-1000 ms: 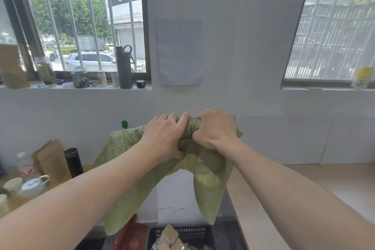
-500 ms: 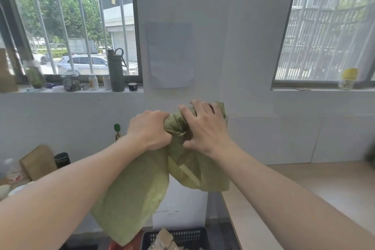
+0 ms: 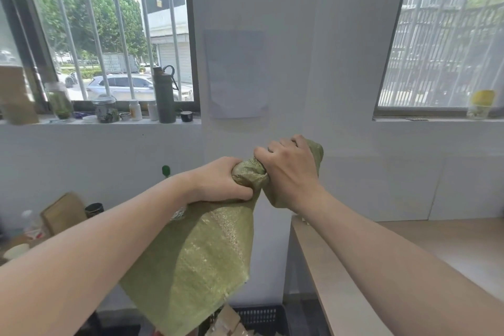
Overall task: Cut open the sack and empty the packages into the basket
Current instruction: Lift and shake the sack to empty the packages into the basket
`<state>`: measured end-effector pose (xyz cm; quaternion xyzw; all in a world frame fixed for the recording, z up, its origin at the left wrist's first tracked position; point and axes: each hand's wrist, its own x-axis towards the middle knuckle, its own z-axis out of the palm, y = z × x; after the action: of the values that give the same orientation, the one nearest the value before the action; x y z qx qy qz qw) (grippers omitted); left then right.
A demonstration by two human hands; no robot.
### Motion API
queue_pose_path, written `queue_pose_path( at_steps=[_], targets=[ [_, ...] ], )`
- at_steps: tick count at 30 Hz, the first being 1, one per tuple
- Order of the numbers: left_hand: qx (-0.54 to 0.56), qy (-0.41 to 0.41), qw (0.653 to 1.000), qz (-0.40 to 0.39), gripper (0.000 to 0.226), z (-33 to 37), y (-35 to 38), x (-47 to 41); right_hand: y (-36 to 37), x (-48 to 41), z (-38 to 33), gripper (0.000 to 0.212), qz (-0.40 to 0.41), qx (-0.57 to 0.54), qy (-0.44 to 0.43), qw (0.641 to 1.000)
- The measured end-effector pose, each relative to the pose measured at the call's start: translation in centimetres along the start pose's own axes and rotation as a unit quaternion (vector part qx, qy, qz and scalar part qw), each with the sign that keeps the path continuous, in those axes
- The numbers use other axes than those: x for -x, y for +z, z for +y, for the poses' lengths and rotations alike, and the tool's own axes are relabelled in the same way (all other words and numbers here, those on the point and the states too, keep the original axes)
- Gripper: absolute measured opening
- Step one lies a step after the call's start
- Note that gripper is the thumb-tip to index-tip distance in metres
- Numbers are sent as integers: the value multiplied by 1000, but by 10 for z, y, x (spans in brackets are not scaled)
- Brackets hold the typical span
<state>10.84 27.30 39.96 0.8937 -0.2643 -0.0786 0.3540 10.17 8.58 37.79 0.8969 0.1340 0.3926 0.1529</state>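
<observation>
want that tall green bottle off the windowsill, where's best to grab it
Grip the green bottle around its straight mid-body, coming from the front, the room side. Window bars stand behind it, and small white bottles crowd its left. The top loop looks thin.

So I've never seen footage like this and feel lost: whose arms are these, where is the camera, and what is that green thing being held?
No machine here: a person wears a camera on the head, looking forward and down, so the arms are their own. The left hand and the right hand both grip a bunched green woven sack, held up in the air, hanging limp. Below it sits a dark basket with brown packages inside. A wooden counter is at right; bottles and jars line the windowsill.
</observation>
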Motion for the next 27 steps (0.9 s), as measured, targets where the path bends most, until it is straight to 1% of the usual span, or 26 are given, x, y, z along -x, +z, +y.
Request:
queue_pose_path(
  at_steps=[2,4,5,6,7,8,9,10,12,14,15,17,18,20,22,24,25,27],
  targets=[
    [-70,24,996,42,50,-3,2,2,3,1,-3,29,-25,3,12,1000],
    [-176,62,980,68,75,-5,4,4,5,0,-6,23,-44,-15,34,998],
    [-252,74,961,82,84,-6,7,4,5,0,-7,20,-58,-35,44,997],
    [-334,85,933,106,91,-7,11,3,5,-1,-9,17,-73,-62,56,994],
    [-409,97,897,139,95,-8,16,3,6,-1,-11,14,-94,-90,73,989],
    [-465,111,861,175,97,-11,21,1,5,-2,-12,12,-115,-118,88,982],
    [-501,120,832,205,100,-15,26,1,5,-2,-13,11,-130,-139,102,976],
    [-521,125,813,227,105,-19,30,1,5,-3,-14,11,-143,-155,114,971],
    [-535,140,789,267,109,-31,33,0,2,-3,-16,14,-178,-182,124,959],
    [-530,158,775,304,94,-40,33,-3,1,-1,-19,12,-203,-210,124,948],
    [-530,162,773,309,85,-41,33,-4,-1,0,-20,10,-210,-221,121,945],
    [-531,158,777,298,70,-39,30,-5,-3,2,-19,10,-215,-229,115,942],
    [-529,152,783,289,64,-36,28,-5,-3,2,-17,14,-216,-234,111,941],
    [-522,124,801,265,55,-31,25,-4,-2,3,-14,31,-206,-241,88,944],
    [-488,80,837,232,48,-24,22,-3,0,4,-12,51,-161,-205,46,964],
    [-423,38,878,221,42,-19,18,-4,3,7,-11,73,-97,-117,13,988],
    [-378,16,899,219,39,-18,15,-5,3,9,-11,84,-70,-81,-1,994],
    [-281,-29,937,205,35,-15,11,-5,3,11,-14,105,-36,-47,-14,998]
  ],
)
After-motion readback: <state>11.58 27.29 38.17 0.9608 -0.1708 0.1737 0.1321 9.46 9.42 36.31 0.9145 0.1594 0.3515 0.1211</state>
